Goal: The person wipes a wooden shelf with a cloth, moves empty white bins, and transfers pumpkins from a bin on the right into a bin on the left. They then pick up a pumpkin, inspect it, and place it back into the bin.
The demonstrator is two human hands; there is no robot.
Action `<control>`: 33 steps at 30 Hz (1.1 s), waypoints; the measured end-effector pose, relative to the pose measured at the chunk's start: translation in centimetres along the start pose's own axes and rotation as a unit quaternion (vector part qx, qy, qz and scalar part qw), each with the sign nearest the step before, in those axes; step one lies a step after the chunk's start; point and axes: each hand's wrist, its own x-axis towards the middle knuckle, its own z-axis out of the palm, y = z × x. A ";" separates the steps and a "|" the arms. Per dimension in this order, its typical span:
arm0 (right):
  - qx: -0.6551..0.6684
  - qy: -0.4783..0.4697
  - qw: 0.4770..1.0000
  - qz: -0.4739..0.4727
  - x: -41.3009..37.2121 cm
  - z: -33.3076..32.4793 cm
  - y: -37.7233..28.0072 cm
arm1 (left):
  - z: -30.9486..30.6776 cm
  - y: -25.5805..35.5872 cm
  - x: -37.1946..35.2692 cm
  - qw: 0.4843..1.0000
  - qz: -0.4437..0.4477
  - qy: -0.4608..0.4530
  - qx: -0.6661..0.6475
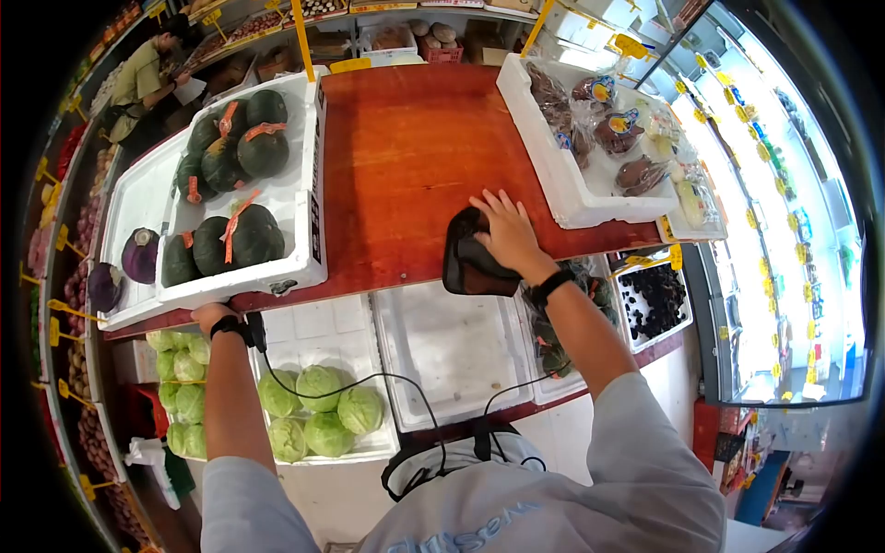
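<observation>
My right hand [505,230] lies with spread fingers on a dark cloth-like item [466,253] at the front edge of the red-brown table [406,157]. At the table's front left edge, my left hand [214,316] touches the edge just below a white foam box [309,212]. Its fingers are mostly hidden under the wrist strap and box. The box holds several dark green squashes [258,238] with orange-red bands. Purple eggplants [141,255] lie in a foam tray beside it.
Foam box [572,207] with wrapped produce stands at the right. Below are cabbages [323,433], a bare white tray [452,359] and a tray of black items [653,300]. A person [140,78] stands at the upper left. Cables hang across my front; a lit display case [784,212] is far right.
</observation>
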 end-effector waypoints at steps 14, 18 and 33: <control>0.124 -0.004 0.992 0.002 7.3 -5.6 5.6 | -0.1 0.3 -0.3 0.998 0.005 0.002 0.055; 0.057 0.125 0.989 -0.050 3.8 -4.9 2.7 | 0.0 0.5 -0.3 0.999 -0.034 0.021 0.001; 0.153 0.017 0.988 -0.006 -2.2 -1.0 -0.2 | 0.5 -0.1 1.9 0.998 -0.052 0.008 -0.021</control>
